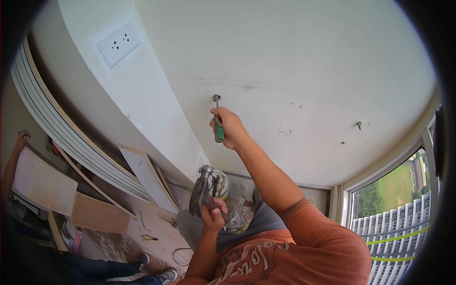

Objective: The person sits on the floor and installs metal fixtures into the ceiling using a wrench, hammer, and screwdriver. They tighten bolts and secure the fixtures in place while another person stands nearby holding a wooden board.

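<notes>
My right hand (229, 129) is closed on a green-handled screwdriver (219, 131), whose shank reaches up to a metal fitting (216, 97) in a hole in the white wall (294, 52) marked with pencil lines. My left hand (213, 213) grips a hammer (202, 187) lower down, below the screwdriver. Another metal fitting (359, 125) sticks out of the wall to the right.
A socket plate (118, 44) is on the column. A white bucket (221, 178) stands below. Leaning boards (142, 175) and long strips (71, 123) line the left. A co-worker's hand (23, 137) and legs (104, 268) show at left. A window (394, 185) is right.
</notes>
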Demonstrator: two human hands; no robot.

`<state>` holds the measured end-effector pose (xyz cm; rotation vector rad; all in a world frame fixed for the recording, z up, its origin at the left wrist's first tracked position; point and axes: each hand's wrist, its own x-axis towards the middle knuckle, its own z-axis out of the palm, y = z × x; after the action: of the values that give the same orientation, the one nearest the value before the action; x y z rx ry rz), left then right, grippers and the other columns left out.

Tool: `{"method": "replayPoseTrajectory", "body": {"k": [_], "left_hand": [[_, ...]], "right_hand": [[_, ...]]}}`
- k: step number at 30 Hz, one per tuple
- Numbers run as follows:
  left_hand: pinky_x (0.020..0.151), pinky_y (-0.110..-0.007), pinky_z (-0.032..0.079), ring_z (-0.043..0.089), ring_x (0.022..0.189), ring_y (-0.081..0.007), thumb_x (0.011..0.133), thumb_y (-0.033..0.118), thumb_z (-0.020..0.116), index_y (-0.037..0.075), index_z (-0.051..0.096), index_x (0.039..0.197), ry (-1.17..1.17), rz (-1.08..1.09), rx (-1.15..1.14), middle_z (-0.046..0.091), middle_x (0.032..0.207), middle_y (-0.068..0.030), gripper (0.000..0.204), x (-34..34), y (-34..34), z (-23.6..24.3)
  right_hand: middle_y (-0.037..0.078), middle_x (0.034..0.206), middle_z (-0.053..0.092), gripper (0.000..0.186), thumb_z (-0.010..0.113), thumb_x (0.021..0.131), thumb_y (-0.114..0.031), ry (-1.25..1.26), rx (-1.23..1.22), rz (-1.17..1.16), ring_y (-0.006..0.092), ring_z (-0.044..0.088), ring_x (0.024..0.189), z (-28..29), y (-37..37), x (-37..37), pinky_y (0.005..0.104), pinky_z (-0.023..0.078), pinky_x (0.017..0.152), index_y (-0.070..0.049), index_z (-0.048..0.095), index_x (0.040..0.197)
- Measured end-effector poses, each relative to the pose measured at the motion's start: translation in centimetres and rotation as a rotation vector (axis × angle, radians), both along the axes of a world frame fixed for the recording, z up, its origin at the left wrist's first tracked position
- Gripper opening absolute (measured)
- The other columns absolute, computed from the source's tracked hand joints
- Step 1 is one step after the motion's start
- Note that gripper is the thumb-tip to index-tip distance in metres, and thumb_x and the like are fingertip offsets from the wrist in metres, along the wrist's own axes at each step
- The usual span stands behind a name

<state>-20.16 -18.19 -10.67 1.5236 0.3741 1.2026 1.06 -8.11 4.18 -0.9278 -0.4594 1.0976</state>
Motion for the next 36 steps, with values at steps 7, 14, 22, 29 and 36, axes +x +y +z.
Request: {"method": "replayPoseTrajectory", "body": {"k": [7, 14, 22, 29, 36], "left_hand": [[0.051, -0.028, 0.042, 0.054, 0.054, -0.0146, 0.091, 0.061, 0.048, -0.001, 0.055, 0.078, 0.048, 0.053, -0.053, 0.053, 0.061, -0.0061, 0.064, -1.6, 0.4, 0.5], [0.052, -0.028, 0.044, 0.055, 0.055, -0.015, 0.09, 0.063, 0.048, -0.002, 0.055, 0.08, 0.038, 0.076, -0.088, 0.053, 0.062, -0.0059, 0.066, -1.3, 1.5, 3.3], [0.053, -0.029, 0.047, 0.054, 0.056, -0.0174, 0.089, 0.067, 0.045, 0.0, 0.05, 0.088, 0.078, 0.045, -0.028, 0.054, 0.066, -0.0093, 0.068, -1.6, 2.8, 4.1], [0.054, -0.03, 0.048, 0.054, 0.057, -0.0175, 0.087, 0.069, 0.047, -0.001, 0.05, 0.089, 0.113, 0.017, -0.061, 0.053, 0.067, -0.0098, 0.07, -1.9, 3.0, 4.5], [0.055, -0.031, 0.049, 0.054, 0.058, -0.0183, 0.085, 0.072, 0.048, -0.001, 0.049, 0.091, 0.098, 0.027, 0.007, 0.054, 0.068, -0.0106, 0.073, -0.9, 4.0, 6.2]], "right_hand": [[0.0, 0.068, 0.048, 0.024, 0.059, 0.09, -0.023, -0.048, -0.044, 0.015, 0.0079, 0.039, 0.047, 0.3, 0.7, -0.9, 0.0242, 0.027, 0.038, -0.007, 0.051, 0.104], [0.002, 0.067, 0.045, 0.026, 0.061, 0.089, -0.022, 0.124, -0.029, 0.038, 0.0091, 0.036, 0.043, 1.3, 1.6, -1.0, 0.0249, 0.026, 0.035, -0.004, 0.046, 0.101], [0.005, 0.067, 0.05, 0.025, 0.062, 0.089, -0.02, 0.072, 0.004, 0.001, 0.0089, 0.037, 0.039, 1.1, 2.2, -1.2, 0.0245, 0.026, 0.033, -0.004, 0.044, 0.094], [0.004, 0.067, 0.053, 0.023, 0.061, 0.09, -0.021, 0.114, -0.05, -0.027, 0.0079, 0.038, 0.038, 2.8, 1.8, -1.2, 0.0227, 0.026, 0.031, -0.005, 0.046, 0.094], [0.002, 0.063, 0.049, 0.019, 0.059, 0.09, -0.02, 0.292, -0.003, 0.008, 0.0075, 0.035, 0.039, 2.8, 2.8, -0.5, 0.0215, 0.024, 0.032, -0.008, 0.045, 0.088]]}}
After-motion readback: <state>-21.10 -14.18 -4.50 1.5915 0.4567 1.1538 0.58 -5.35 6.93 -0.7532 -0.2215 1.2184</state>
